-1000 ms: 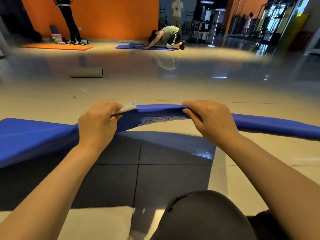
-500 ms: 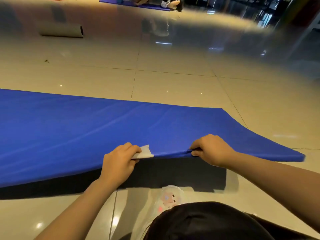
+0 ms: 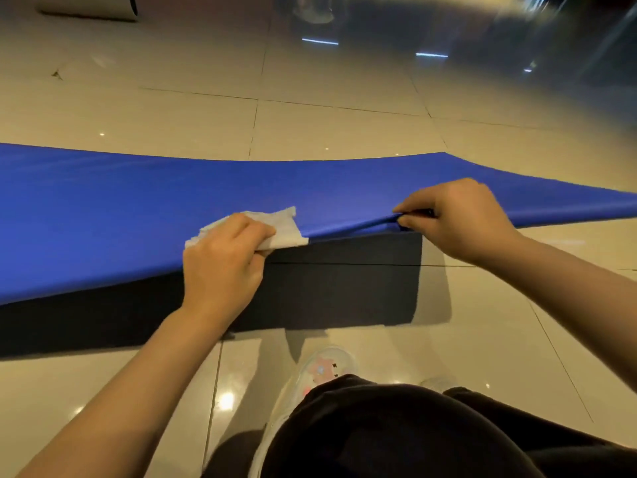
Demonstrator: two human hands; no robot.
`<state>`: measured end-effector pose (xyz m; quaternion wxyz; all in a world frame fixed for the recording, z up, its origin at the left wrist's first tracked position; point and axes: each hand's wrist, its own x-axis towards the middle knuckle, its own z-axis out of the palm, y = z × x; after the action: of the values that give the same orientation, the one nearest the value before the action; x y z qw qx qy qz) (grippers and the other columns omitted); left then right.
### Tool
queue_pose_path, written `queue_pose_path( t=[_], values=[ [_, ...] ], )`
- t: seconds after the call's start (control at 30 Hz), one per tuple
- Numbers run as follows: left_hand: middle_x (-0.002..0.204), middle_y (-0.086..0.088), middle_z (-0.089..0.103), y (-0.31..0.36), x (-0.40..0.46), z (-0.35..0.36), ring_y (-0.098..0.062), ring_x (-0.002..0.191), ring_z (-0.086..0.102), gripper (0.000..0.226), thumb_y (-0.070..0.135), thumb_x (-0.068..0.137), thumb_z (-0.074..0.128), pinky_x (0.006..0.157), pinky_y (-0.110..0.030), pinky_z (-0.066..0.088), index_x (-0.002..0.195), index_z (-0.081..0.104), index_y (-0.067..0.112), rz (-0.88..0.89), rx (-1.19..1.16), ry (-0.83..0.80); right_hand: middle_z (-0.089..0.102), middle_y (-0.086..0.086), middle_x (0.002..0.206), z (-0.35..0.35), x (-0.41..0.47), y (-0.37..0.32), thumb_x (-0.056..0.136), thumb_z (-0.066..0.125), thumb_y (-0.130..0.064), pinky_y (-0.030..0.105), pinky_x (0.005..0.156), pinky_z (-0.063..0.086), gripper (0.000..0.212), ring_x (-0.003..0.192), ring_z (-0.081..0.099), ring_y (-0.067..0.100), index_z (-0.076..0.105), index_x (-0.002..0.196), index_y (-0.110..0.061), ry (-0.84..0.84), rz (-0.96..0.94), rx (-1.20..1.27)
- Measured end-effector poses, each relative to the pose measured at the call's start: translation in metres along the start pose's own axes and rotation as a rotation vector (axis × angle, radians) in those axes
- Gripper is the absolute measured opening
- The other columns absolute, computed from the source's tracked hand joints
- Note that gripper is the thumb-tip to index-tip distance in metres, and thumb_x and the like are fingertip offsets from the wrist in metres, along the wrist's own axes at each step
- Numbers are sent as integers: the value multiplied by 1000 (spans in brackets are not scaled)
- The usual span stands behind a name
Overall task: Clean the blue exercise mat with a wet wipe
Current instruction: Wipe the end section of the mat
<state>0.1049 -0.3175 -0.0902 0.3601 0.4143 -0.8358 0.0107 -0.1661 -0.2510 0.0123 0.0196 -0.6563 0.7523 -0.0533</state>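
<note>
The blue exercise mat (image 3: 138,208) stretches across the tiled floor, its near edge lifted off the ground with a dark shadow beneath it. My left hand (image 3: 224,263) grips that near edge together with a crumpled white wet wipe (image 3: 284,227), which lies on the mat's top surface. My right hand (image 3: 458,219) pinches the same edge further right, fingers curled round the rim. The mat's right end tapers out of view.
Glossy beige floor tiles (image 3: 327,129) surround the mat. A rolled grey mat (image 3: 93,8) lies at the far left. My own shoe (image 3: 317,374) and dark trouser leg (image 3: 396,429) are just below the mat's near edge.
The mat has come down from held high to nearly flat on the floor. Both hands have lowered with its edge. More of the wipe now shows on top of the mat.
</note>
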Motion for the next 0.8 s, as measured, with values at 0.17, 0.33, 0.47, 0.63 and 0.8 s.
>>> queue_pose_path(
  t=[0.17, 0.33, 0.47, 0.63, 0.8],
  values=[
    [85, -1, 69, 11, -38, 44, -23, 72, 68, 28, 3, 65, 87, 51, -22, 38, 86, 72, 15, 30, -34, -252, 71, 3, 105, 59, -16, 20, 98, 55, -27, 32, 76, 47, 21, 95, 61, 25, 71, 112, -24, -367, -8, -184],
    [134, 11, 54, -1, -77, 79, -14, 120, 54, 31, 34, 98, 57, 84, -29, 46, 128, 58, 31, -180, 38, -916, 69, 5, 109, 81, -22, 34, 96, 50, -14, 33, 75, 51, 23, 98, 61, 27, 69, 108, -20, -503, 26, -266],
    [107, 7, 63, -5, -91, 88, -16, 96, 61, 9, 28, 100, 54, 80, -29, 50, 96, 62, 31, -318, -42, -917, 67, 1, 119, 63, -25, 52, 98, 55, -26, 32, 84, 49, 21, 108, 59, 22, 68, 114, -22, -663, 134, -243],
    [101, 7, 65, 0, -92, 77, -13, 88, 60, 10, 28, 101, 52, 74, -24, 50, 98, 62, 28, -355, -78, -907, 55, 2, 136, 45, -45, 32, 101, 51, -36, 30, 95, 41, 37, 123, 51, 21, 54, 134, -20, -865, 82, -285],
    [108, 8, 65, 5, -97, 65, -10, 92, 59, 15, 29, 101, 53, 76, -19, 48, 109, 65, 26, -375, -132, -921, 51, 3, 141, 45, -65, 0, 103, 47, -37, 33, 98, 40, 42, 127, 48, 23, 47, 141, -19, -925, -53, -333]
  ],
)
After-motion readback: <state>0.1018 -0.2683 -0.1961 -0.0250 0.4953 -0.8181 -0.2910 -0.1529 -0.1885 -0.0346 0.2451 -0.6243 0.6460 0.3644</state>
